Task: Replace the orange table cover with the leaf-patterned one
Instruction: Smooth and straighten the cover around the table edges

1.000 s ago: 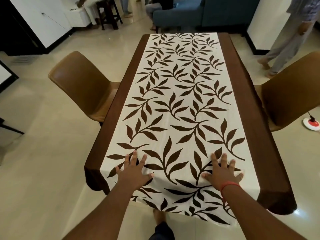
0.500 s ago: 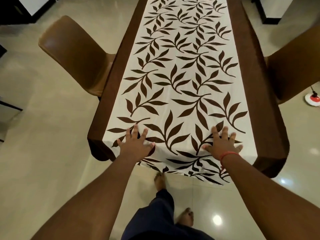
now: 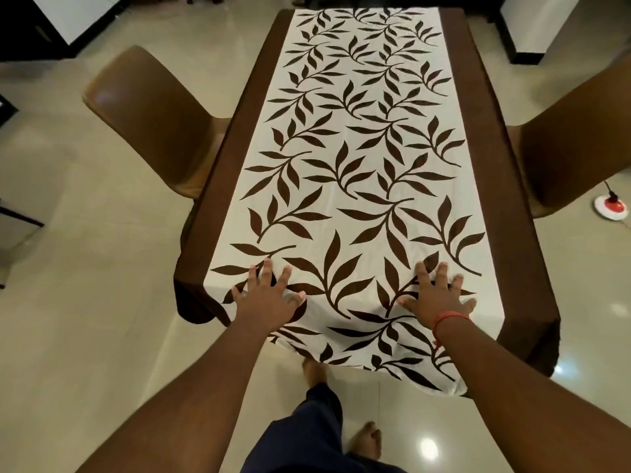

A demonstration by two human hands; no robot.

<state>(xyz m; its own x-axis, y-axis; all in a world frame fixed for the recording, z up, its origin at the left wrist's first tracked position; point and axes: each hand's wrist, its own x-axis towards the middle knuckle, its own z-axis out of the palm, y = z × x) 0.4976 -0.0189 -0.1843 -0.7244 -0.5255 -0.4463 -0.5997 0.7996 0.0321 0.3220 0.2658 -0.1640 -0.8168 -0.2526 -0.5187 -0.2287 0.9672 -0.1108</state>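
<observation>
The leaf-patterned cover [image 3: 358, 138], white with dark brown leaves and brown side bands, lies spread along the whole table and hangs over the near edge. My left hand [image 3: 268, 298] rests flat on it near the front left, fingers spread. Flat on the front right lies my right hand [image 3: 438, 298], fingers apart, a red thread around its wrist. Neither hand holds anything. No orange cover is in view.
A brown chair [image 3: 150, 121] stands at the table's left side and another brown chair [image 3: 580, 141] at its right. A red and white floor device [image 3: 613, 208] sits on the tiles at the far right. My bare feet [image 3: 367, 438] stand just before the table's near end.
The view first tilted down toward my feet, then lifted slightly, showing the table's far end again. Both hands stayed flat on the near end of the cover.
</observation>
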